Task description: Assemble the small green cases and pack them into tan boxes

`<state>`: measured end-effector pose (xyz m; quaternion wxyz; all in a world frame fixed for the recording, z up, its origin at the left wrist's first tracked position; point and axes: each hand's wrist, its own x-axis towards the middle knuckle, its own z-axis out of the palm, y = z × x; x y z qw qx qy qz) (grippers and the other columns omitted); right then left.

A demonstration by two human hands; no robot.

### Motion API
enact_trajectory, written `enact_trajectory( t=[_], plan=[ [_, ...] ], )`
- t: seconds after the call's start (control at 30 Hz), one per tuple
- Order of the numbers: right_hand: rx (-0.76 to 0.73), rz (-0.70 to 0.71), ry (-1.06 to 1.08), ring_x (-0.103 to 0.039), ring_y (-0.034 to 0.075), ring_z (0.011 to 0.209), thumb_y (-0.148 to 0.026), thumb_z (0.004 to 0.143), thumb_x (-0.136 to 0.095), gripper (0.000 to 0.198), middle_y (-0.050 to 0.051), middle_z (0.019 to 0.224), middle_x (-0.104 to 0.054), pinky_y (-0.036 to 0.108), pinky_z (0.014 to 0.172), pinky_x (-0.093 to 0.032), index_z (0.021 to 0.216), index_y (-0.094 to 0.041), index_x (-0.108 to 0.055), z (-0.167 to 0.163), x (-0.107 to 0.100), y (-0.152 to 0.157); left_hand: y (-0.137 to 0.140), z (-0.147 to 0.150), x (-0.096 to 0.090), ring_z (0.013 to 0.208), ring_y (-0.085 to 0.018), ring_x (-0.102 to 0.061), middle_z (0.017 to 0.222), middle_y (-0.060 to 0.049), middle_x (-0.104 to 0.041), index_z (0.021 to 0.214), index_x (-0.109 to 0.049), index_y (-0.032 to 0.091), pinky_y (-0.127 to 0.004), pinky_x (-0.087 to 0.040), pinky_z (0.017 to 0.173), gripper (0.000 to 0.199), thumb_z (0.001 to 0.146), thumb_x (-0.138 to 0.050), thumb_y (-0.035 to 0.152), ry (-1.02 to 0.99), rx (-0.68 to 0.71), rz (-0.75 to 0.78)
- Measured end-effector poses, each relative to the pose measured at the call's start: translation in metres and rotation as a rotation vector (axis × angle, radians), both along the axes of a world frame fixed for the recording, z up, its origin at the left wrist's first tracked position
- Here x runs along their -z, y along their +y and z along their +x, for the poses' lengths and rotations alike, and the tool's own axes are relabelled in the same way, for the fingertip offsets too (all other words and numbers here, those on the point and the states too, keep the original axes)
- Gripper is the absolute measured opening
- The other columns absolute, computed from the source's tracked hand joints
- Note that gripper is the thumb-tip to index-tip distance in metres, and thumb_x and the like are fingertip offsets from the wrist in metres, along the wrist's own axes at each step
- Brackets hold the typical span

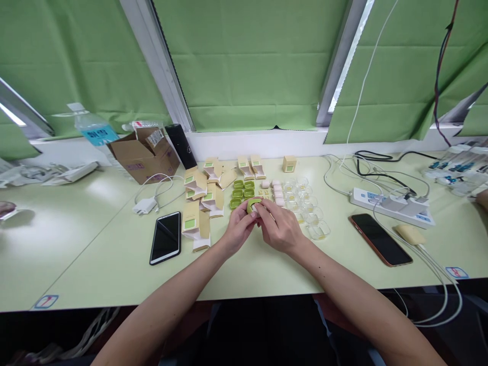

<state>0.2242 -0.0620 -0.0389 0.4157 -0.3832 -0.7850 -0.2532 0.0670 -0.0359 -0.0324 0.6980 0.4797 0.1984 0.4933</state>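
Note:
My left hand (238,229) and my right hand (280,227) meet over the middle of the pale green table (114,264), and both grip one small green case (253,205) with a white part in it. Just behind it lie several more green cases (241,193) in rows. To their right sit small pinkish-white pieces (277,192) and several clear plastic trays (307,206). To the left is a heap of small tan cartons with green squares (200,203), some open.
A black phone (166,237) lies left of my hands, a red-edged phone (379,239) to the right. Beyond are a white power strip (392,206) with cables, a white charger (145,206), an open cardboard box (143,155), a water bottle (92,129) and a black cylinder (181,146).

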Motion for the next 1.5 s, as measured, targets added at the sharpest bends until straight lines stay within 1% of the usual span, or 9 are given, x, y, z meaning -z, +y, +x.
enact_trajectory(
  t=[0.17,0.37,0.57,0.73,1.0,1.17,1.3,1.37,1.5],
  plan=[
    [0.008,0.052,0.001,-0.075,0.023,0.085,-0.015,0.104,-0.049,0.032,0.019,0.114,-0.075,0.031,0.063,-0.059,0.131,-0.014,-0.065,-0.002,-0.006,-0.002,-0.002,-0.001,-0.002,0.105,-0.022,-0.068,0.114,-0.008,-0.073,0.126,-0.07,0.02,-0.031,-0.053,0.089,0.052,0.081,-0.086,0.044,0.026,0.006,0.02],
    [0.009,0.079,0.004,-0.074,0.022,0.082,-0.014,0.103,-0.046,0.034,0.018,0.112,-0.075,0.031,0.06,-0.056,0.132,-0.015,-0.063,-0.004,-0.011,-0.004,-0.004,0.0,-0.002,0.09,-0.018,-0.065,0.102,-0.005,-0.072,0.124,-0.069,0.021,-0.029,-0.052,0.081,0.053,0.081,-0.087,0.046,0.053,-0.056,0.063],
    [-0.001,0.116,-0.008,-0.073,0.022,0.078,-0.01,0.101,-0.047,0.036,0.018,0.108,-0.076,0.029,0.056,-0.053,0.135,-0.013,-0.059,-0.005,-0.015,-0.005,-0.003,0.002,0.003,0.095,-0.019,-0.065,0.105,-0.005,-0.072,0.127,-0.067,0.021,-0.03,-0.054,0.085,0.054,0.083,-0.084,0.047,0.091,-0.128,0.106],
    [0.022,0.138,-0.026,-0.073,0.021,0.08,-0.011,0.101,-0.047,0.033,0.018,0.108,-0.075,0.028,0.056,-0.053,0.132,-0.012,-0.061,-0.004,-0.015,-0.004,-0.001,0.003,0.009,0.101,-0.022,-0.068,0.109,-0.008,-0.072,0.128,-0.066,0.02,-0.033,-0.056,0.089,0.057,0.084,-0.082,0.052,0.121,-0.169,0.151],
    [0.039,0.162,-0.026,-0.076,0.023,0.086,-0.013,0.102,-0.05,0.033,0.019,0.11,-0.076,0.028,0.059,-0.057,0.133,-0.01,-0.061,-0.005,-0.012,-0.002,-0.001,0.005,0.01,0.097,-0.021,-0.067,0.109,-0.008,-0.073,0.13,-0.065,0.02,-0.033,-0.055,0.089,0.059,0.087,-0.079,0.058,0.158,-0.229,0.2],
    [0.046,0.129,-0.013,-0.077,0.023,0.088,-0.014,0.103,-0.055,0.036,0.017,0.113,-0.076,0.028,0.06,-0.059,0.138,-0.016,-0.062,0.001,-0.005,0.001,-0.001,-0.001,0.004,0.087,-0.015,-0.063,0.11,-0.007,-0.072,0.133,-0.067,0.022,-0.026,-0.051,0.078,0.056,0.088,-0.081,0.052,0.1,-0.082,0.16],
    [0.013,0.081,-0.008,-0.077,0.024,0.092,-0.014,0.103,-0.054,0.039,0.016,0.113,-0.077,0.03,0.065,-0.062,0.14,-0.018,-0.064,0.002,-0.002,0.002,-0.003,-0.004,-0.004,0.106,-0.02,-0.068,0.118,-0.009,-0.072,0.131,-0.068,0.021,-0.029,-0.054,0.093,0.06,0.08,-0.091,0.043,0.007,0.06,0.088],
    [-0.01,0.086,0.002,-0.077,0.024,0.095,-0.013,0.104,-0.052,0.042,0.016,0.115,-0.076,0.031,0.069,-0.065,0.144,-0.018,-0.062,0.001,-0.002,0.002,-0.004,-0.003,-0.006,0.112,-0.023,-0.069,0.118,-0.009,-0.073,0.128,-0.069,0.021,-0.031,-0.053,0.099,0.06,0.077,-0.093,0.041,-0.008,0.061,0.056],
    [-0.065,0.082,0.038,-0.076,0.028,0.109,-0.011,0.103,-0.051,0.046,0.018,0.12,-0.075,0.037,0.085,-0.067,0.149,-0.017,-0.057,-0.003,-0.003,0.001,-0.004,0.0,-0.004,0.109,-0.022,-0.071,0.107,-0.007,-0.075,0.113,-0.073,0.02,-0.028,-0.055,0.093,0.048,0.076,-0.094,0.043,-0.03,0.041,-0.017]
  ],
)
